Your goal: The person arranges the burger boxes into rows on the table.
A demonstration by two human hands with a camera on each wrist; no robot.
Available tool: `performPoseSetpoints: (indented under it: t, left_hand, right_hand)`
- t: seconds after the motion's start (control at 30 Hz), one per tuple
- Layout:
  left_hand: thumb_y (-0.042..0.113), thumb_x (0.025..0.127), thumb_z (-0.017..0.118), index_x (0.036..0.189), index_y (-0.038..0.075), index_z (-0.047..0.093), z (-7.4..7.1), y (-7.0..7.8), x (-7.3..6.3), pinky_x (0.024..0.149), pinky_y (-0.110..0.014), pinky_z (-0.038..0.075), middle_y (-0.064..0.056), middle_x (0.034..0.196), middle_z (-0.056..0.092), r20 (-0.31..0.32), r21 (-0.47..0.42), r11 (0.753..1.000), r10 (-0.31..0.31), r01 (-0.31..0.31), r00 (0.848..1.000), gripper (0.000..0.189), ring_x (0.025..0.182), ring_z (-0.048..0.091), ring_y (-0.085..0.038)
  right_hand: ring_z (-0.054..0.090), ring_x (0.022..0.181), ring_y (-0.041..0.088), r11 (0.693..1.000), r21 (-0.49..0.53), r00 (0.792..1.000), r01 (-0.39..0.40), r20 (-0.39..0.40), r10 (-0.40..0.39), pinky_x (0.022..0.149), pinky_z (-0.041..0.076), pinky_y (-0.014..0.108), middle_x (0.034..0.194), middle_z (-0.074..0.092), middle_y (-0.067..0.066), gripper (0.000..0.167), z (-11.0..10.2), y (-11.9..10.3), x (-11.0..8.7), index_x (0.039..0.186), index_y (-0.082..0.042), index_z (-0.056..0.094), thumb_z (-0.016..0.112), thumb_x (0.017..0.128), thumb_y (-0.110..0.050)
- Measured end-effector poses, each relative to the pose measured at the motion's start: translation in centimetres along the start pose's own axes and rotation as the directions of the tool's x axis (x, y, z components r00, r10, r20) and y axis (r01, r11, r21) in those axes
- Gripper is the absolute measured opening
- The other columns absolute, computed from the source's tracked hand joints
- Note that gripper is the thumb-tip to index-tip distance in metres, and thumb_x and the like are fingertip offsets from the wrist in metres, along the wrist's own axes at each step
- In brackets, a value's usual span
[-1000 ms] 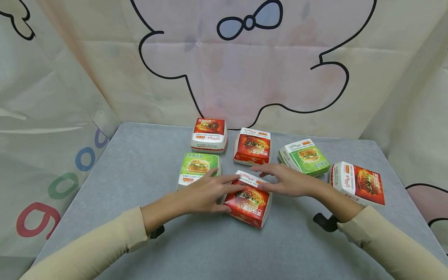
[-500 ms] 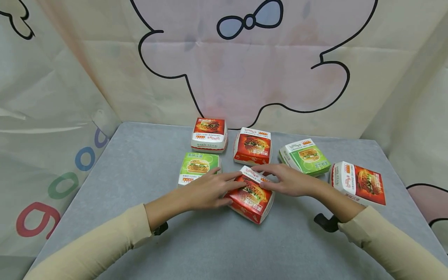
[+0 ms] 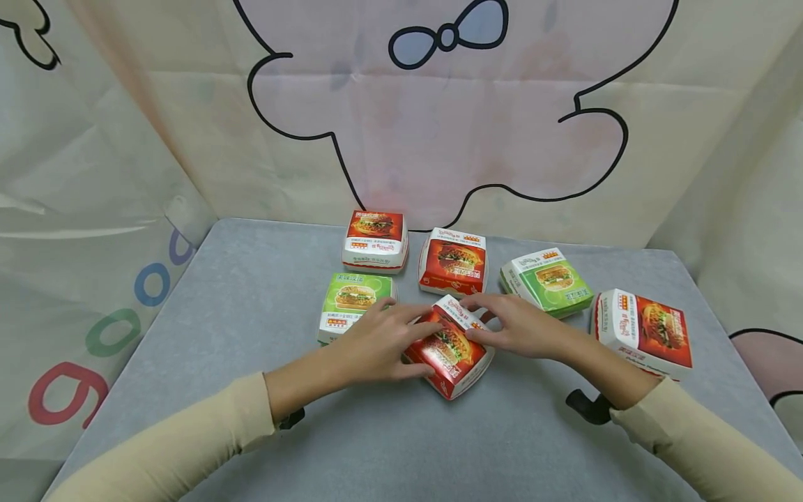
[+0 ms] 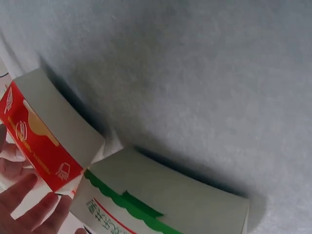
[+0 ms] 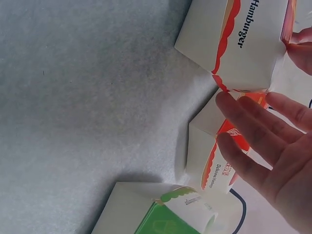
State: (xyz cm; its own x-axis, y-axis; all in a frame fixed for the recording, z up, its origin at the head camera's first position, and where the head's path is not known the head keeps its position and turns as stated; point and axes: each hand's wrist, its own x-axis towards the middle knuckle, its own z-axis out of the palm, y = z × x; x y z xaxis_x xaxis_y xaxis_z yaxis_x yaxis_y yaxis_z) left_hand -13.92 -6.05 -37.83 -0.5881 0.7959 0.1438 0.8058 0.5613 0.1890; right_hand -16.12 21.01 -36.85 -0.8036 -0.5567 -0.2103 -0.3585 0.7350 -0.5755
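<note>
Pale sheeting [image 3: 527,139], printed with an outlined bow [image 3: 447,37], is being seen behind a table spread with soft, mottled grey cloth [image 3: 238,307]. At mid-table, a squat red-and-white burger box [image 3: 453,352] is being touched by both hands, one corner being pointed nearward. Its glossy card is being lit brightly, its tapering walls are being formed by folds, and a burger picture is being shown on its lid. "Hamburger" [image 5: 247,22] is being displayed on a white wall beside scalloped red edging; what seem to be Chinese characters on the lid are being rendered too small to be read. The left hand [image 3: 376,345] is being laid along the box's left side, the right hand [image 3: 517,323] along its right, both sets of fingers being loosely extended, unclenched. Around them, three other red boxes [image 3: 453,261] and two green boxes [image 3: 548,281] are being seen.
</note>
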Motion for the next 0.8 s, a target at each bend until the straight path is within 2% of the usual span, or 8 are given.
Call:
performPoseSetpoints:
  t: [0.1, 0.2, 0.37, 0.53, 0.67, 0.8]
  left_hand:
    - [0.059, 0.084, 0.071, 0.133, 0.020, 0.065, 0.3, 0.5, 0.0, 0.101, -0.049, 0.044, -0.004, 0.134, 0.061, -0.028, 0.023, 0.999, -0.023, 0.024, 0.999, 0.062, 0.120, 0.058, -0.019]
    - [0.055, 0.085, 0.072, 0.133, 0.019, 0.065, 0.5, 0.6, 0.0, 0.099, -0.046, 0.045, -0.003, 0.132, 0.062, -0.027, 0.020, 0.999, -0.030, 0.030, 0.999, 0.060, 0.119, 0.059, -0.017]
    - [0.049, 0.088, 0.073, 0.137, 0.019, 0.062, 0.6, 0.3, 0.0, 0.102, -0.048, 0.043, -0.005, 0.140, 0.058, 0.012, -0.019, 0.999, -0.027, 0.027, 1.000, 0.059, 0.123, 0.057, -0.018]
    - [0.046, 0.090, 0.072, 0.142, 0.020, 0.057, 0.5, 0.0, 0.3, 0.105, -0.054, 0.041, -0.005, 0.146, 0.053, 0.049, -0.061, 0.998, -0.027, 0.030, 0.998, 0.061, 0.128, 0.054, -0.019]
    - [0.044, 0.090, 0.072, 0.141, 0.019, 0.058, 0.6, -0.1, 0.4, 0.104, -0.054, 0.041, -0.006, 0.145, 0.054, 0.044, -0.059, 0.998, -0.023, 0.025, 0.999, 0.058, 0.128, 0.055, -0.020]
    - [0.042, 0.092, 0.070, 0.138, 0.019, 0.061, 0.4, -0.1, 0.3, 0.103, -0.052, 0.042, -0.007, 0.143, 0.056, 0.029, -0.040, 0.999, -0.019, 0.020, 0.999, 0.053, 0.127, 0.056, -0.020]
  right_hand:
    - [0.064, 0.105, 0.022, 1.000, -0.016, 1.000, -0.008, -0.013, 0.008, 0.081, 0.057, 0.037, 0.129, 0.063, 0.007, 0.055, 0.1, -0.2, 0.0, 0.138, -0.012, 0.056, 0.072, 0.091, -0.038]
    - [0.064, 0.105, 0.022, 0.999, -0.048, 1.000, -0.002, -0.031, 0.001, 0.080, 0.056, 0.036, 0.128, 0.064, 0.006, 0.055, 0.1, -0.3, 0.0, 0.138, -0.014, 0.056, 0.070, 0.092, -0.039]
    - [0.057, 0.121, 0.025, 0.995, -0.053, 0.994, 0.080, -0.067, -0.084, 0.095, 0.050, 0.049, 0.137, 0.058, 0.004, 0.055, 0.0, -0.6, 0.4, 0.144, -0.017, 0.051, 0.069, 0.094, -0.035]
    - [0.048, 0.133, 0.027, 0.989, -0.025, 0.989, 0.148, -0.029, -0.148, 0.105, 0.040, 0.058, 0.147, 0.051, 0.003, 0.058, -0.2, -0.8, 1.1, 0.147, -0.018, 0.049, 0.069, 0.094, -0.033]
    - [0.047, 0.134, 0.028, 0.987, -0.020, 0.987, 0.161, -0.001, -0.161, 0.106, 0.039, 0.057, 0.147, 0.052, 0.005, 0.057, -0.3, -0.9, 1.4, 0.146, -0.013, 0.050, 0.068, 0.094, -0.031]
    - [0.045, 0.135, 0.029, 0.990, -0.028, 0.990, 0.139, 0.001, -0.139, 0.107, 0.038, 0.057, 0.147, 0.052, 0.005, 0.057, -0.4, -0.8, 1.4, 0.145, -0.012, 0.051, 0.069, 0.094, -0.030]
